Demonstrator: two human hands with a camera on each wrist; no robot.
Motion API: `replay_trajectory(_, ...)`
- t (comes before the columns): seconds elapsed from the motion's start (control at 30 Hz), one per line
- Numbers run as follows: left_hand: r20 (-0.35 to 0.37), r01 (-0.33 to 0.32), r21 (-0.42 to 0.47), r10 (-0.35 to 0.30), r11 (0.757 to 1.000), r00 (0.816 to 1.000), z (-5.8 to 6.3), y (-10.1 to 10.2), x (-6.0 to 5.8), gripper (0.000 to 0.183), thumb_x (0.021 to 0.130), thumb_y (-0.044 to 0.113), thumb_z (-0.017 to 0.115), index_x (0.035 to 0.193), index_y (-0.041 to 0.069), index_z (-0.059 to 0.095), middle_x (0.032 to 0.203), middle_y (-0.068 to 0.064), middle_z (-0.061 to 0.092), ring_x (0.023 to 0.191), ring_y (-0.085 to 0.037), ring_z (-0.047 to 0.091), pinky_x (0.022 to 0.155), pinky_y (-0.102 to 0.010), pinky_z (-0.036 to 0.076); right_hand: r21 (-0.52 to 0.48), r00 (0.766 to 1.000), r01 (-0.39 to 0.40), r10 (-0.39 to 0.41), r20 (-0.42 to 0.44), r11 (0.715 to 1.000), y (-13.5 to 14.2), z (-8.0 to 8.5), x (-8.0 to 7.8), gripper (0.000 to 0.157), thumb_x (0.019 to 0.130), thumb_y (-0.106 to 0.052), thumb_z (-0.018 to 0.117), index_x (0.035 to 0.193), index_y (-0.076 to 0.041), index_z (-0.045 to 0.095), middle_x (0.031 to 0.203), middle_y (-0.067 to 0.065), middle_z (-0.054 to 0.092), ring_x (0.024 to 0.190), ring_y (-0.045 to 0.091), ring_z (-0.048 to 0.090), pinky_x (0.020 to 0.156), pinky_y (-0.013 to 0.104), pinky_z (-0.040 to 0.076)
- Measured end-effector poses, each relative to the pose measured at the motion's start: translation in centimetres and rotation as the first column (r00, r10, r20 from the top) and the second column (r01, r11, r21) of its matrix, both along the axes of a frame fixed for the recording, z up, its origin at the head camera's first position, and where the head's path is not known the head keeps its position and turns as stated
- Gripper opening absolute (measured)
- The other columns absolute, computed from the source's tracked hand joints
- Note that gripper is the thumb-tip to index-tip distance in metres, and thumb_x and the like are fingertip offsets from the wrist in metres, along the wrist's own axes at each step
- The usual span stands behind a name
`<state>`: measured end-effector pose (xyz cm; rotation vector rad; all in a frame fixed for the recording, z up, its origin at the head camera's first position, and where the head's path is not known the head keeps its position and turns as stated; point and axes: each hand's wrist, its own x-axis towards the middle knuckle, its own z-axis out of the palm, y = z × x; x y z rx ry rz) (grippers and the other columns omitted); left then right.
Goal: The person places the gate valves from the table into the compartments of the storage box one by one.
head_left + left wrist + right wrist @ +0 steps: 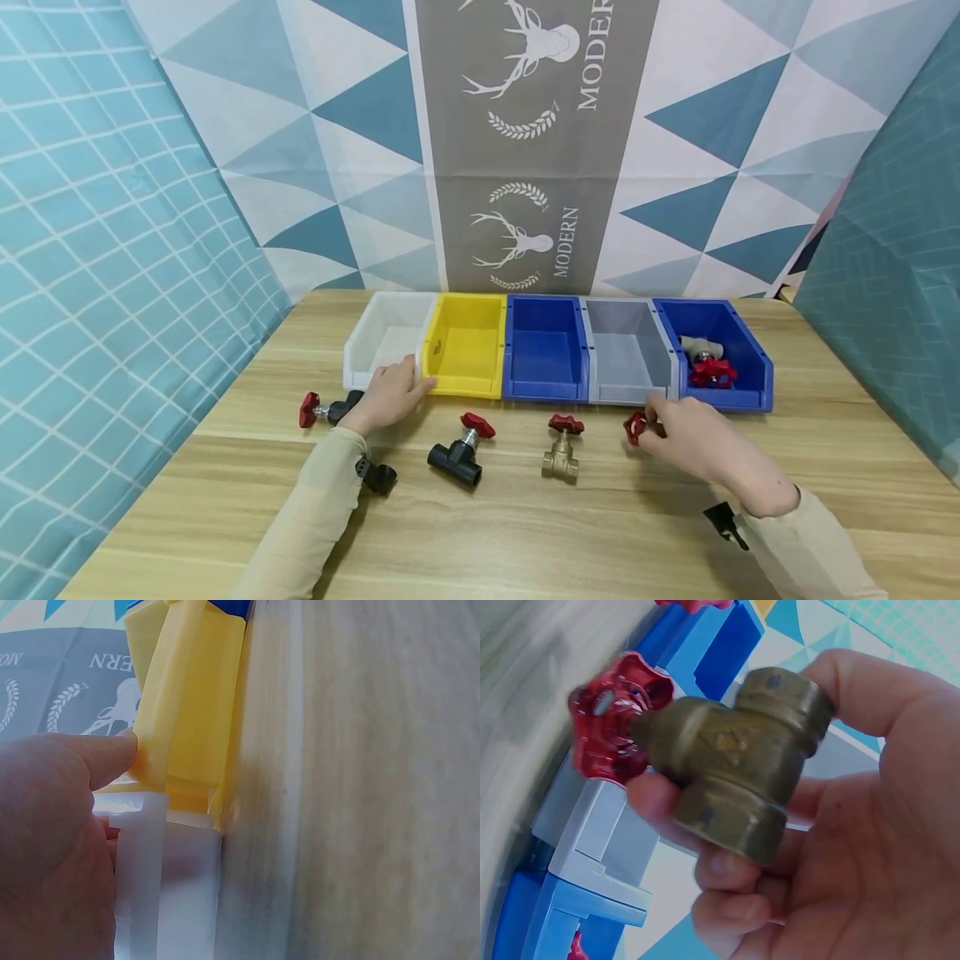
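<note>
A brass gate valve [727,750] with a red handwheel [615,720] is gripped between the thumb and fingers of my right hand [697,442], in front of the grey bin [630,354]. My left hand [386,396] rests at the front of the white bin [360,342] and the yellow bin [465,386]. Its thumb [112,754] lies straight against the yellow rim, while the other fingers are partly hidden behind the white lip. Beneath the left wrist lies a black valve with a red handwheel [308,410].
A black tee-shaped valve [457,458] and another brass valve [561,458] lie on the wooden table [480,550]. In the row of bins, the right blue bin [753,383] contains a red-handled valve [708,367]. A middle blue bin [546,350] stands beside the yellow one.
</note>
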<state>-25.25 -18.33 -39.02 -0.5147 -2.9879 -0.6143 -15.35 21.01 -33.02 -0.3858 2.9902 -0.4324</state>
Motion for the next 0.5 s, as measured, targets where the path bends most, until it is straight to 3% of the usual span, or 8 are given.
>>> replay_trajectory(0.5,-0.008,-0.002,-0.002,0.002,1.000,1.000,-0.06,0.01,0.03,0.046,0.093,0.036,0.047,0.119,-0.002,0.046,0.093,-0.010,0.062,0.093,-0.027,0.058,0.088,-0.046,0.031,-0.066,0.981,0.034,-0.046,-0.189,0.997,0.17,0.15,-0.64,0.017,0.083,-0.016,0.046,0.092,-0.004,0.056,0.063,-0.002,0.049,0.062,0.015,0.045,0.055,0.028,0.034)
